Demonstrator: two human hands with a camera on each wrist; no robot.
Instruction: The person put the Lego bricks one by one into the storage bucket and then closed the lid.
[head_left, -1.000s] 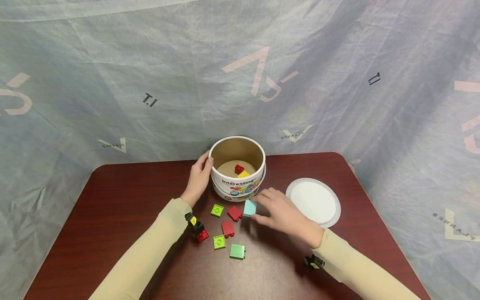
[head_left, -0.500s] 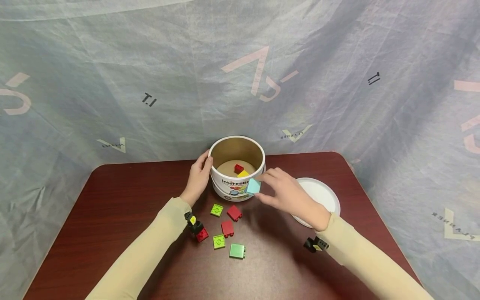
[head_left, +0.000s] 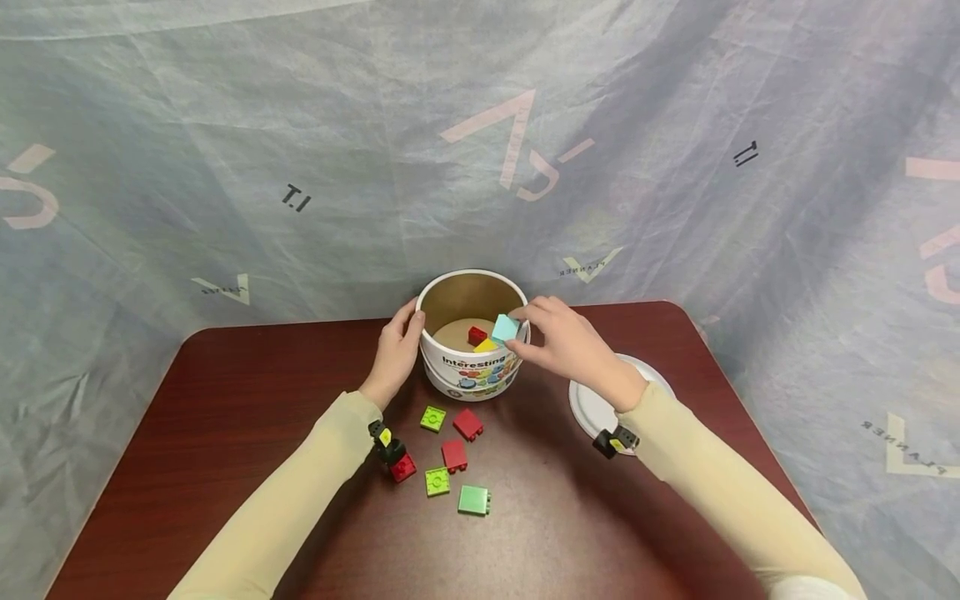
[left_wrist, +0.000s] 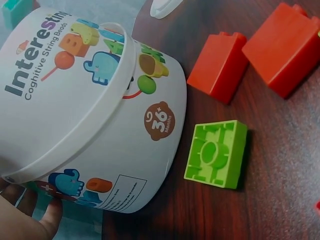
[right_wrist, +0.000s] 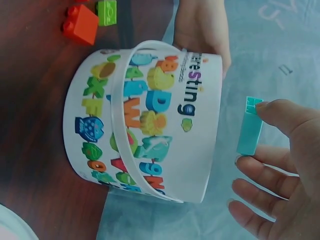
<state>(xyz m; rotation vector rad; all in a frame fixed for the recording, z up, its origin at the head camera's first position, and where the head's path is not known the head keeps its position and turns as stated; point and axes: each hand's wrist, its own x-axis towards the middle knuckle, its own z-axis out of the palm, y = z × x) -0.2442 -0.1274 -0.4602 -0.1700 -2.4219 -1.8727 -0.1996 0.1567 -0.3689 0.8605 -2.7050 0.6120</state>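
Observation:
Between the thumb and index finger of my right hand I pinch a turquoise toy building block. In the head view it is over the near right rim of a white printed bucket. The right wrist view shows the block above the bucket's opening, with the other fingers loosely bent. My left hand rests against the bucket's left outer side, its thumb by the rim; some of its fingers are hidden. Inside the bucket lie a red block and a yellow block.
In front of the bucket several blocks lie on the dark red table: lime green, red and green. A white round lid lies at the right, partly under my right forearm. A grey cloth hangs behind.
My right hand has lifted the turquoise block from the table and raised it to the bucket's rim. The left hand has stayed at the bucket's side.

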